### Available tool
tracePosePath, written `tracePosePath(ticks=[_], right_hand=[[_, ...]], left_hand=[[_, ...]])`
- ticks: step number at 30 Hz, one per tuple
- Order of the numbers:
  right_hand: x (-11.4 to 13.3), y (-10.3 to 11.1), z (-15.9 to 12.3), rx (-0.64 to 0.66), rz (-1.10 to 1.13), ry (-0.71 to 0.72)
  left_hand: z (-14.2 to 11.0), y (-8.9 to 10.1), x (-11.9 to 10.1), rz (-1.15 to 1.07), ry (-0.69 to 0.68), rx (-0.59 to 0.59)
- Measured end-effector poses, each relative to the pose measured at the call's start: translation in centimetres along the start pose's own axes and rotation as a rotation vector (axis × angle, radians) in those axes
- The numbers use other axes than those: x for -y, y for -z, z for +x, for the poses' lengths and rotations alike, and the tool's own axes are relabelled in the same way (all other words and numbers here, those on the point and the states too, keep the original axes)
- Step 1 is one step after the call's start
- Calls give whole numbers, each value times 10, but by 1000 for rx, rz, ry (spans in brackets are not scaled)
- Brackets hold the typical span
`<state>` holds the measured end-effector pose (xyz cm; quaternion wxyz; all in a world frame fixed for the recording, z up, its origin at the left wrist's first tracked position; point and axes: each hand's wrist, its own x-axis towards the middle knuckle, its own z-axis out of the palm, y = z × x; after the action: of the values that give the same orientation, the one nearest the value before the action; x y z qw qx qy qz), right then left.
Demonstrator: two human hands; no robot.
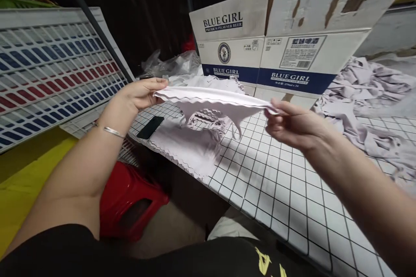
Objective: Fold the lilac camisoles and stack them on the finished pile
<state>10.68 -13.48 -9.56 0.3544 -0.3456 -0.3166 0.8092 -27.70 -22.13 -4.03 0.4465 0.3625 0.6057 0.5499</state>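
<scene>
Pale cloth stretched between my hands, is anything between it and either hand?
Nothing visible: the left hand grips one end of the pale cloth directly, the right hand the other. More pale pieces lie on the gridded table.

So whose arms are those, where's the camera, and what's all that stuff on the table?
There's no robot here, just a person. There is one picture, and its camera sits on the person's head, looking forward and down. The left hand and right hand stretch a pale, wavy-edged cloth between them. Below is a table with a grid of dark lines. On it are more pale cloth, a crumpled heap, a flat dark thing and a cardboard box.
</scene>
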Motion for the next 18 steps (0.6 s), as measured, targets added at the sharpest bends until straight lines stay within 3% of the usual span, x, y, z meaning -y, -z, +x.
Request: tracePosePath(ticks=[2, 5, 8, 11, 13, 14, 16, 18], right_hand=[[-29, -26, 15, 28, -1, -88], [-100, -39, 32, 34, -139, -288], [-167, -34, 37, 38, -278, -385], [-198, -24, 36, 117, -444, -360], [-200, -16, 37, 163, -709, -216], [-197, -13, 40, 187, -875, -61], [-192, -10, 45, 308, -1179, 384], [-194, -12, 49, 526, -1374, 804]], left_hand=[[15, 38, 10, 94, 51, -69], [23, 74, 62, 319, 250, -162], [17, 86, 124, 507, 405, -255], [8, 86, 157, 616, 388, -361], [6, 81, 164, 691, 330, -441], [6, 76, 165, 739, 270, -472], [7, 61, 167, 906, 77, -467], [2, 38, 170, 1112, -120, -357]])
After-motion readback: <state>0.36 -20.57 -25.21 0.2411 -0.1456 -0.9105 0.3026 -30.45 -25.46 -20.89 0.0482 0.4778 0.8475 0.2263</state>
